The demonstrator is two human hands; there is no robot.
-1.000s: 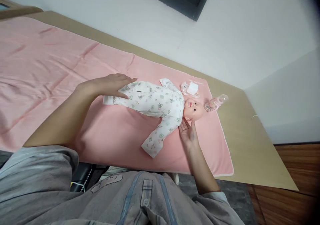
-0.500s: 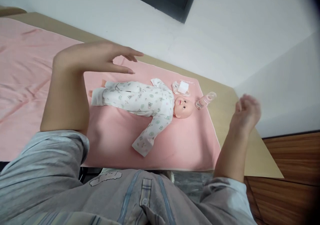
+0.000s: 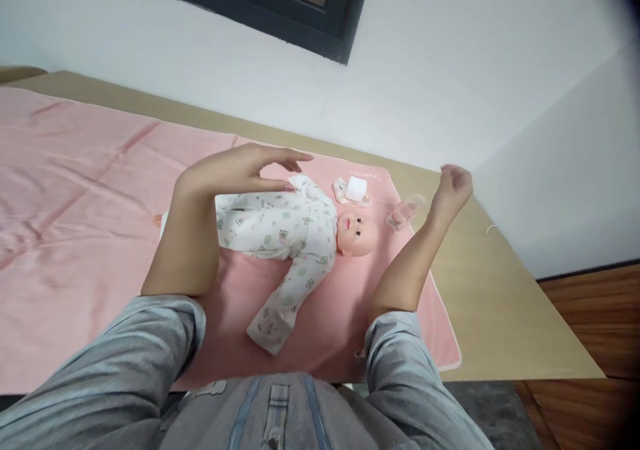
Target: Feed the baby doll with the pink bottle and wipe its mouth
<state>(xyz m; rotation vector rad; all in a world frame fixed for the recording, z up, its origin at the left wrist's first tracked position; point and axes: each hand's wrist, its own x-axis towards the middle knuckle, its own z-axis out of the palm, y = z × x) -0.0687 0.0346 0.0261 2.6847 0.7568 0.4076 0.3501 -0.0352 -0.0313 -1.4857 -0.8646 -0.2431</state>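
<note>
The pink blanket (image 3: pixel 100 237) lies beneath your splayed left hand (image 3: pixel 247 169), white wall (image 3: pixel 425 63) beyond your right hand (image 3: pixel 453 190), whose grip I cannot tell.

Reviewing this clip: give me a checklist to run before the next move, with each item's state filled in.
1. Doll face up on the pink cloth: ok.
2. Left hand empty: ok, thumb and fingers apart.
3. Left hand clear of the doll: cannot tell, thumb tip overlaps it in view.
4. Right hand empty: cannot tell, fingers curled and blurred.
5. Doll's legs fully visible: not ok, the left forearm hides part.
</note>
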